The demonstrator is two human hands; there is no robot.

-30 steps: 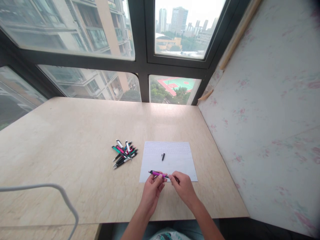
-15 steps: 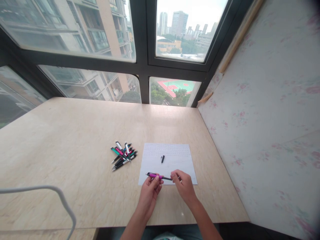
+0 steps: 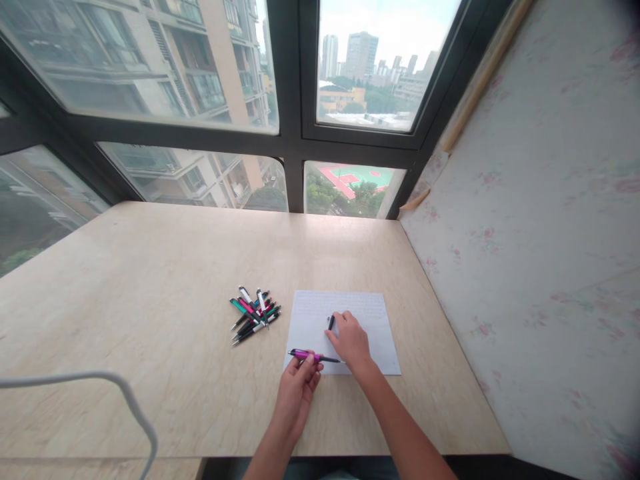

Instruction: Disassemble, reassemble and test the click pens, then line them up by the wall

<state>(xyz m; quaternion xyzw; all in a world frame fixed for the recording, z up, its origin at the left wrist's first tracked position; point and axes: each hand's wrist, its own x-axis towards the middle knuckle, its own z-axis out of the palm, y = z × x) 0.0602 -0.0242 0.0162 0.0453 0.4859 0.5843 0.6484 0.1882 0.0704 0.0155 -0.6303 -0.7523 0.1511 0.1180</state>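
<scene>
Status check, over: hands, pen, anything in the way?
Left hand holding purple pen. Right hand at small black piece, grip unclear, paper beneath. Pen pile off to the left, apart from both hands.

Clock directions run from the sheet of paper. One sheet [image 3: 380,333] marks the centre. On it lie one black tube [image 3: 331,323] and, at the tube's ten o'clock, one tiny piece [image 3: 328,319]. Two hands: one right hand [image 3: 351,341] over the sheet, one left hand [image 3: 297,387] between seven and eight. One purple pen [image 3: 319,358] at eight. The pile of pens [image 3: 255,317] at nine numbers at least eight; overlap hides the exact total. One table [image 3: 200,260], one grey cable [image 3: 115,383] between eight and nine, one patterned wall [image 3: 545,233] between two and three.
</scene>
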